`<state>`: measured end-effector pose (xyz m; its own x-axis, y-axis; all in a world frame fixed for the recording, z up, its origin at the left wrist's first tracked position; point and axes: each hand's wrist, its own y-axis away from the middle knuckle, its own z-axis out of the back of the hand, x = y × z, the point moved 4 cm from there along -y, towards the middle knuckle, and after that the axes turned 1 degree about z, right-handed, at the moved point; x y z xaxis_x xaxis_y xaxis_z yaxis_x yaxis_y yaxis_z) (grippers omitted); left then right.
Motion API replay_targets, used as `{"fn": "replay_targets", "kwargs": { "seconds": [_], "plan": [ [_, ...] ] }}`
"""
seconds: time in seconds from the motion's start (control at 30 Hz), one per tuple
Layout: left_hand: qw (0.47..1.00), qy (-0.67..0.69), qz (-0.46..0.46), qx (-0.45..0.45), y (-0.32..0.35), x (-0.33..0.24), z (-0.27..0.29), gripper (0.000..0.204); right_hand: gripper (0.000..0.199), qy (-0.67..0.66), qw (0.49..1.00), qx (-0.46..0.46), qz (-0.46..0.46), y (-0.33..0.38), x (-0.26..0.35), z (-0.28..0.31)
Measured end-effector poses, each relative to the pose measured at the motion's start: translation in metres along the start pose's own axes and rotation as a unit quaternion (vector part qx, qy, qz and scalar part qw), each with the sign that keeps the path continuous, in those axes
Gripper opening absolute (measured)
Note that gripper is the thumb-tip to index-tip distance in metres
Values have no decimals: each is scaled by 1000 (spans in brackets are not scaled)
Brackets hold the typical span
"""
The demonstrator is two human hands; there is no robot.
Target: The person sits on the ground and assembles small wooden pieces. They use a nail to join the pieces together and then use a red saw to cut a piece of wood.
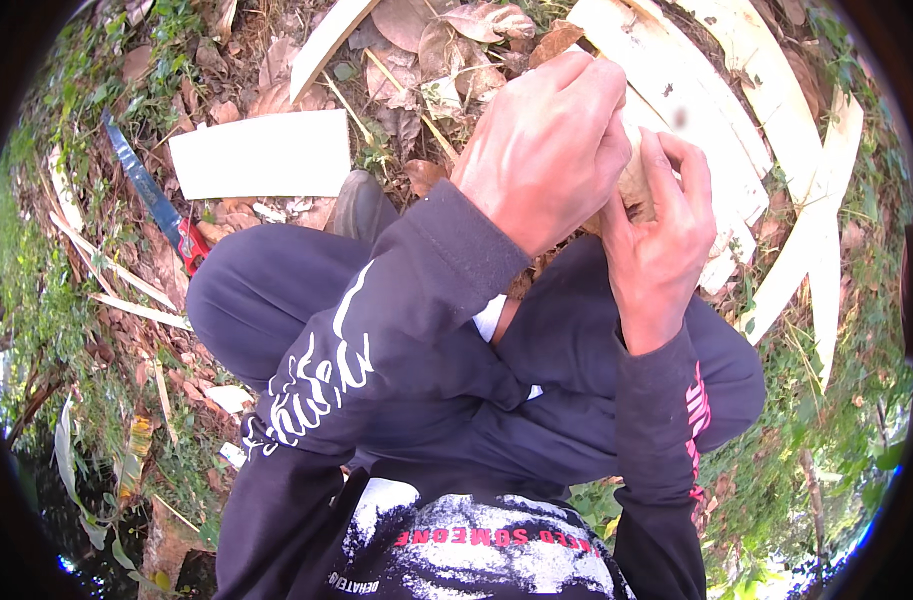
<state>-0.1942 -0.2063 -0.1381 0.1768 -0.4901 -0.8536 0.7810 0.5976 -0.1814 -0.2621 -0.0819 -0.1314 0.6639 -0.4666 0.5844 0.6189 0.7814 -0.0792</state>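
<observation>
My left hand (554,150) is closed in a fist-like grip, its knuckles up, above the pale pieces at the upper right. Beside it, my right hand (666,225) is closed too, thumb and fingers drawn together. The two hands nearly meet. Between them shows a small part of a pale tan piece (634,180); my fingers cover most of it, so its kind is unclear. Just beyond lie broad, whitish, wood-like slabs (681,100), partly behind the hands.
Long pale strips (821,220) cross each other at the right. A whitish rectangular board (261,155) lies on the leaves at the left. Near my knee is a saw (151,190) with a bluish blade and red handle. Dry leaves (416,60) cover the ground ahead of my crossed legs.
</observation>
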Motion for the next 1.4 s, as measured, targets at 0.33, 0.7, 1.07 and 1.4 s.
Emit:
{"fn": "replay_targets", "kwargs": {
  "seconds": [0.33,0.7,1.07,1.4],
  "plan": [
    [999,13,-8,45,-1,4,0,8,45,2,1000,1,-7,0,0,0],
    [990,43,64,121,6,4,3,10,46,6,1000,-5,10,0,0,0],
    [988,26,74,133,14,-3,5,8,45,4,1000,-6,16,0,0,-1],
    [997,9,49,52,-7,2,17,8,45,7,1000,0,-4,-1,0,0]
  ]
}}
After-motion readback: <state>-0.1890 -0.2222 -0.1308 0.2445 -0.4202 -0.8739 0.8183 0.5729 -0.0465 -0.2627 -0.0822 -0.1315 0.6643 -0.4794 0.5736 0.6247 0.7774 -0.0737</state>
